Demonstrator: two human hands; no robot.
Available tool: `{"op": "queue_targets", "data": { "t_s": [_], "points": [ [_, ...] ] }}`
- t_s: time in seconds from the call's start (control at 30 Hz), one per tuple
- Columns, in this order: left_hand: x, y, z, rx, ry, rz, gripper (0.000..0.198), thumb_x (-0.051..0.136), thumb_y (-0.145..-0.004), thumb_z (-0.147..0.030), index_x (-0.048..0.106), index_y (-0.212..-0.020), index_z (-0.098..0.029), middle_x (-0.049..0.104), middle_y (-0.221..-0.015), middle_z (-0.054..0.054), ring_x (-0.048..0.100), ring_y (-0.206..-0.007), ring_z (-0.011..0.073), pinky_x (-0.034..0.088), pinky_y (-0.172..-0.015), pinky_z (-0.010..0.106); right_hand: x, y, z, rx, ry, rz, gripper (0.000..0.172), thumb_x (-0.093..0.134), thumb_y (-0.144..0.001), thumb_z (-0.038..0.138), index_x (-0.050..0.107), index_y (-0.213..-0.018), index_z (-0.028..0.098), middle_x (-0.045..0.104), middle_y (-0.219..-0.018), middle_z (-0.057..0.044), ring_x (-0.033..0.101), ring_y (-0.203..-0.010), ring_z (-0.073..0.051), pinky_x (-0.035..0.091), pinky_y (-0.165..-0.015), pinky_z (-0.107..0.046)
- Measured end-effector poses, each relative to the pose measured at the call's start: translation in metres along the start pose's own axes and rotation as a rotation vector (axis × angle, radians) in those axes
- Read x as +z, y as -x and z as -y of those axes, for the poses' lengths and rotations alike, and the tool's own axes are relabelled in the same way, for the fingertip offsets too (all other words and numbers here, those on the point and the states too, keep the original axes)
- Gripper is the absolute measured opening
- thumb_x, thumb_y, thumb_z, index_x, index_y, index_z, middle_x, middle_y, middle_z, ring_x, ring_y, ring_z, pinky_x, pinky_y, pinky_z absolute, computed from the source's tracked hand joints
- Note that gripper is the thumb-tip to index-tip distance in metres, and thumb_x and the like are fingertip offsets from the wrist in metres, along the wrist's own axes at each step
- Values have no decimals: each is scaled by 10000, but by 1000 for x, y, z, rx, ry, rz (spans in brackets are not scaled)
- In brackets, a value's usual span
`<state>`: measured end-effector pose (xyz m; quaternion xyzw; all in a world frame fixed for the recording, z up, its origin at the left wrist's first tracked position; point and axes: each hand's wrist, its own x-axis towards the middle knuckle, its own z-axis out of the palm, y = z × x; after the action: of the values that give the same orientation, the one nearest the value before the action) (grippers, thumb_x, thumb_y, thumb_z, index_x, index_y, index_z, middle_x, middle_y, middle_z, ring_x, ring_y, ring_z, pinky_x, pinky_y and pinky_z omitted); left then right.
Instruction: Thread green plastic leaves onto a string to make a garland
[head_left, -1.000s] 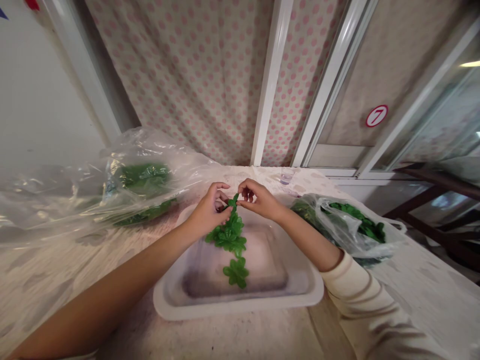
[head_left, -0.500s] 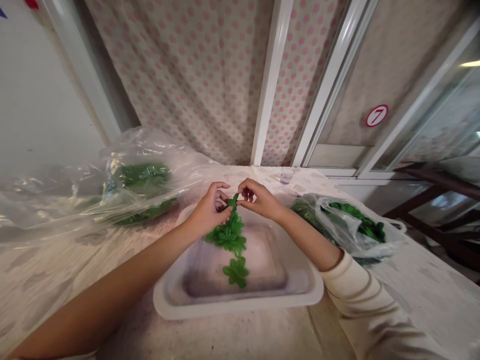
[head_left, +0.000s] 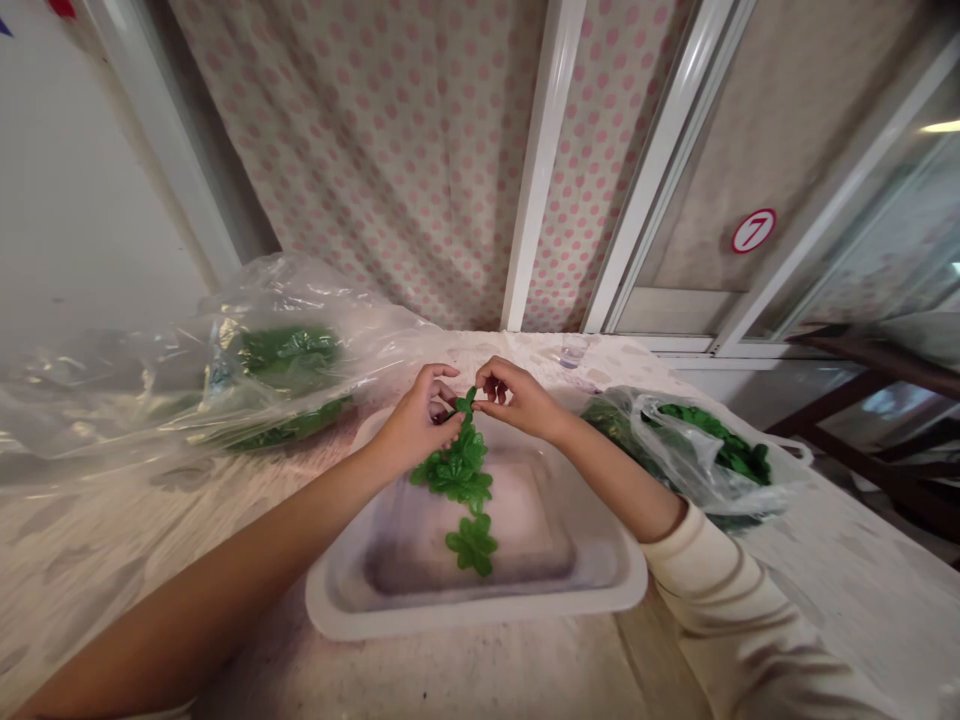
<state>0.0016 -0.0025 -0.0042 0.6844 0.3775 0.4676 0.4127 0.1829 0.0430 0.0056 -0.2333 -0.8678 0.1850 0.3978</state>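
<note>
On the left side of the tabletop [head_left: 97, 560] a big clear bag [head_left: 150, 400] holds green leaf pieces. At the middle, a white tray [head_left: 465, 612] carries the lower end of a green leaf strand [head_left: 459, 470]. The left hand [head_left: 414, 428] and right hand [head_left: 519, 402] are both pinched shut on the strand's top, above the tray's far edge. A smaller bag [head_left: 697, 445] of green pieces lies toward the right edge. Nothing has shifted since the earlier frames. A small clear cup [head_left: 574, 350] stands at the far edge, behind the hands.

Table [head_left: 465, 680], pale mottled covering. At centre: white tray [head_left: 480, 612], shallow, rectangular. Left of the tray, near: large clear plastic bag [head_left: 150, 400] holding green leaves. Right of the tray, just beside: smaller clear bag [head_left: 675, 450], green leaves inside. Behind the tray: small clear cup [head_left: 574, 350].
</note>
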Motion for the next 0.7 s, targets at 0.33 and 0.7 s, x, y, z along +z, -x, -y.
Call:
{"op": "queue_targets", "data": {
  "t_s": [0.33,0.7],
  "points": [
    [0,0,0,7,-8,12,489,608,-706,-209,327,-1105,-237,447,-833,-38,523,-512,44,473,-440,182,-1,0,3,-2,13,-2,91,572,-773,175,492,-817,178,442,-780,-2,457,-651,-100,393,-566,-221],
    [-2,1,1,23,-41,21,427,598,-722,-226,386,-1092,-250,448,-823,-35,519,-511,47,456,-443,176,-1,0,2,4,22,-4,38,508,-811,144,492,-800,175,462,-767,-7,456,-667,-111,375,-580,-225]
  ]
}}
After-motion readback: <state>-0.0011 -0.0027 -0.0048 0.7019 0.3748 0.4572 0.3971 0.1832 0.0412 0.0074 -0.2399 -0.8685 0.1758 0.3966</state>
